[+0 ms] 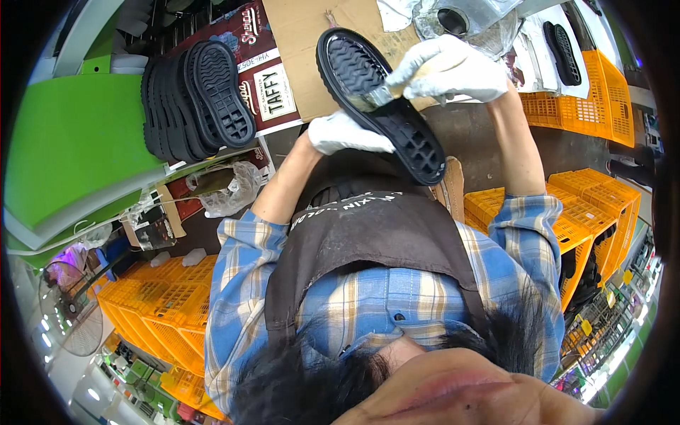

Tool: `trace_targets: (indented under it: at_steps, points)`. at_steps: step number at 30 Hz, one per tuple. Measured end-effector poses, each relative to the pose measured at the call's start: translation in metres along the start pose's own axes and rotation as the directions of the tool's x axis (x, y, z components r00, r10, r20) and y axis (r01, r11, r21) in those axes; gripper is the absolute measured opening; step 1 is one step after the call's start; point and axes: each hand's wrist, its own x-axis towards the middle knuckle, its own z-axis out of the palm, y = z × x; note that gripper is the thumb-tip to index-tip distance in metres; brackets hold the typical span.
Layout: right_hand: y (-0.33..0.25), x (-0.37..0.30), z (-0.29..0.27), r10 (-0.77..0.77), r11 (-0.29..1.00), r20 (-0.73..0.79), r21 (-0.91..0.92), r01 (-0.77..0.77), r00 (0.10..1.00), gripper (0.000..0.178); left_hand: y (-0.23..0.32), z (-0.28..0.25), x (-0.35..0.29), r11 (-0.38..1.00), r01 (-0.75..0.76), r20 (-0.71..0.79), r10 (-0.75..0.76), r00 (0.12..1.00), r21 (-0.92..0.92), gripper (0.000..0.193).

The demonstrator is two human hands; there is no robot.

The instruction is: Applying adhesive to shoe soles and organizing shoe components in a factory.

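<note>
A black rubber shoe sole (405, 126) is held at a slant over the front of the bench, its hollow inner side with ribs and square pockets facing up. White-gloved, my left hand (347, 133) grips the sole's near left edge around its middle. My right hand (457, 74), gloved too, is closed around the pale handle of a flat brush (380, 97). The bristles touch the inside of the sole near its waist. The front part of the sole looks wet and shiny. Left of my hands, several more black soles (195, 95) stand in a row.
Brown cardboard (301, 53) covers the bench beyond the sole. A plastic-wrapped container with a round opening (453, 23) stands behind my right hand. More soles (563, 53) lie at the far right. Orange crates (598, 99) flank me, and a green surface (78, 149) is at left.
</note>
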Motion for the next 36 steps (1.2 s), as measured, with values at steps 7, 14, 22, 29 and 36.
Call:
trace_targets:
  at_steps: [7, 14, 22, 29, 36]
  points:
    - [0.000, -0.011, -0.009, -0.303, 0.947, 0.089, -0.087, 0.310, 0.949, 0.024, 0.013, -0.002, -0.010, 0.776, -0.071, -0.164, -0.042, 0.986, -0.627, 0.073]
    - [0.022, -0.015, -0.015, -0.361, 0.883, -0.082, -0.351, 0.312, 0.929, 0.021, 0.013, -0.001, -0.011, 0.456, -0.033, -0.089, -0.101, 0.991, -0.890, 0.074]
    - [0.040, -0.016, 0.012, -0.113, 0.964, -0.576, -0.260, -0.050, 0.810, 0.025, 0.015, 0.006, -0.016, 0.730, -0.065, -0.169, -0.069, 0.983, -0.681, 0.055]
    - [0.017, -0.013, 0.039, 0.106, 0.991, -0.508, 0.126, -0.048, 0.855, 0.029, 0.015, 0.003, -0.009, 0.934, -0.233, -0.379, 0.118, 0.918, -0.272, 0.056]
    - [-0.008, -0.018, 0.053, 0.064, 0.993, -0.383, 0.118, -0.020, 0.922, 0.026, 0.008, -0.023, -0.007, 0.894, -0.320, -0.522, 0.119, 0.844, -0.313, 0.052]
